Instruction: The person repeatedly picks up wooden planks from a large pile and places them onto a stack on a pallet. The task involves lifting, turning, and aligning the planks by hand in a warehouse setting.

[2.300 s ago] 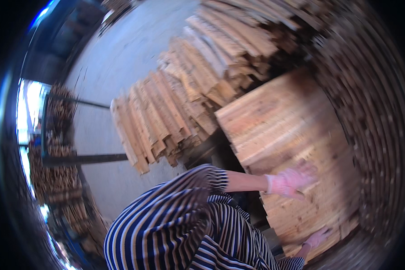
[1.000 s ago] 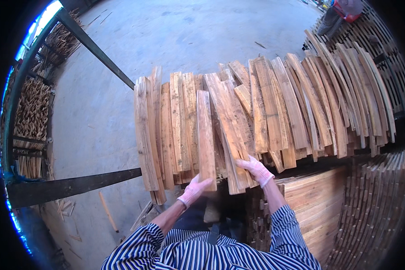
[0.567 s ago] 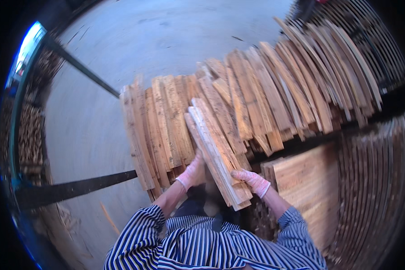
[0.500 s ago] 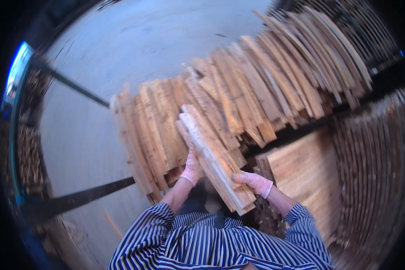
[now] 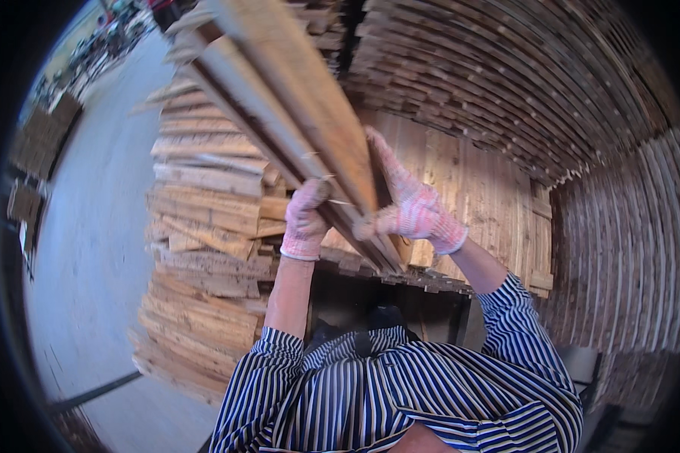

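Several wooden boards (image 5: 291,98) are lifted together in front of me, tilted so that their far ends point up and to the left. My left hand (image 5: 305,220), in a pink-and-white knit glove, is closed round their left edge. On the other side my right hand (image 5: 423,214), gloved alike, grips them near the lower end, its thumb across the front and its fingers along the right side. Behind them lies a flat layer of boards (image 5: 461,170) placed side by side. A long pile of loose boards (image 5: 204,200) stands to the left.
Tall stacks of boards in tight rows (image 5: 499,72) rise at the back, with another stack (image 5: 619,241) on the right. Grey concrete floor (image 5: 83,226) stretches along the left, with a dark bar (image 5: 98,390) low down there. More stacked wood (image 5: 45,136) stands at the far left.
My view has swung right, from the loose pile toward the flat layer. The held boards have come up and tilted more steeply, and both hands still grip them.
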`<state>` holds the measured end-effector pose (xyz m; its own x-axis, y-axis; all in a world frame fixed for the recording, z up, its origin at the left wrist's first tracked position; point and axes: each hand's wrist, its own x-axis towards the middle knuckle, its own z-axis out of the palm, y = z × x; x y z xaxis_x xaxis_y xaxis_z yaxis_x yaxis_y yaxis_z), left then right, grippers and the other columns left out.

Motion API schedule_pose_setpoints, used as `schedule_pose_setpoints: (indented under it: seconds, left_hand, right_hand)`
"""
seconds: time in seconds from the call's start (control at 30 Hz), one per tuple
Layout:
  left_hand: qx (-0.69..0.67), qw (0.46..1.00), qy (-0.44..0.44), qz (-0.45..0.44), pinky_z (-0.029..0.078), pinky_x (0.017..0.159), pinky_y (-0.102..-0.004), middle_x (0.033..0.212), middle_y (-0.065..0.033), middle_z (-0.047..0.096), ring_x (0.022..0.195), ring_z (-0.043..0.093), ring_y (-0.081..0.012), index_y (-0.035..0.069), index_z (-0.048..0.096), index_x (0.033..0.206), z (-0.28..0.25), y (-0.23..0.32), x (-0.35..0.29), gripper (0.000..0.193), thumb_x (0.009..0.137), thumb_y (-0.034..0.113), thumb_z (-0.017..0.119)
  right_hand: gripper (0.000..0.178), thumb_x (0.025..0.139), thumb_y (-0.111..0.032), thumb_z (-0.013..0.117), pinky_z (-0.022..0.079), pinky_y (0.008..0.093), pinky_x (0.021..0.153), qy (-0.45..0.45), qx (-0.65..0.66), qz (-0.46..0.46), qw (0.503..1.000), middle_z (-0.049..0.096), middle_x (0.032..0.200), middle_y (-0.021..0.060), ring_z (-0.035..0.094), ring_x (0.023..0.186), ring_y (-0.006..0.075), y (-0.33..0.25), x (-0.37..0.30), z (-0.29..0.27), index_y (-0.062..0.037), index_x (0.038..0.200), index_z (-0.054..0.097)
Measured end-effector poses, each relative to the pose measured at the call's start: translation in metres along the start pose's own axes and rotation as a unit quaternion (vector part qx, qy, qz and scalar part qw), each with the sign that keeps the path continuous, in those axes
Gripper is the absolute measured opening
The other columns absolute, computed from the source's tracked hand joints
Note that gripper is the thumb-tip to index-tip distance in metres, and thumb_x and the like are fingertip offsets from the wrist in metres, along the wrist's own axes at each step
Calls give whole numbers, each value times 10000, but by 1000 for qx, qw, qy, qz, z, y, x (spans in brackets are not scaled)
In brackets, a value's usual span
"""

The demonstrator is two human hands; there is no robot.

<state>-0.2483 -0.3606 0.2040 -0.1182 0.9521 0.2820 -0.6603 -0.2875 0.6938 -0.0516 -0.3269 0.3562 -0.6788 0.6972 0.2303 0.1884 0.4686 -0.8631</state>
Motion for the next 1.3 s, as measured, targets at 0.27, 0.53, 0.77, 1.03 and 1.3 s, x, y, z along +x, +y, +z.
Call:
schedule_pose_setpoints:
  seconds: [0.27, 0.53, 0.77, 1.03, 1.3]
  left_hand:
    - [137, 972, -94, -164, 531, 990, -352, 1376, -105, 569, 1197, 602, -214, 45, 350, 1529, 137, -63, 97, 965, 737, 79, 901]
    - [-15, 930, -22, -368, 508, 1039, -405, 1212, -115, 683, 1139, 645, -238, 0, 608, 1289, 211, -212, 110, 469, 925, 279, 702]
    - [-64, 849, 13, -525, 510, 1010, -489, 1274, -144, 642, 1150, 616, -322, 53, 546, 1370, 289, -358, 37, 692, 873, 486, 756]
    - [-50, 799, 1, -599, 427, 1093, -524, 1400, -153, 565, 1251, 545, -363, 57, 497, 1422, 339, -435, 26, 778, 853, 517, 759]
    - [-80, 773, -18, -629, 399, 1116, -557, 1391, -197, 573, 1281, 533, -382, 84, 488, 1450, 383, -466, 32, 788, 880, 594, 678]
  right_hand:
    - [1358, 636, -300, 976, 365, 376, 1165, 124, 270, 97, 950, 416, 1528, 126, 410, 1403, 239, 157, -67, -61, -84, 1605, 49]
    - [1092, 821, -567, 763, 337, 379, 1170, 394, 58, 154, 904, 440, 1507, 260, 423, 1422, 319, 155, -180, -136, 7, 1578, 223]
    - [867, 867, -491, 715, 351, 367, 1171, 415, -96, 461, 778, 484, 1506, 213, 458, 1403, 330, 230, -375, -254, -90, 1554, 371]
    - [572, 969, -490, 544, 467, 437, 1021, 320, -252, 528, 746, 577, 1320, 227, 564, 1211, 400, 325, -479, -373, -152, 1430, 532]
    - [815, 880, -634, 589, 402, 455, 1115, 270, -97, 451, 845, 504, 1438, 248, 461, 1350, 412, 246, -406, -319, -184, 1538, 420]
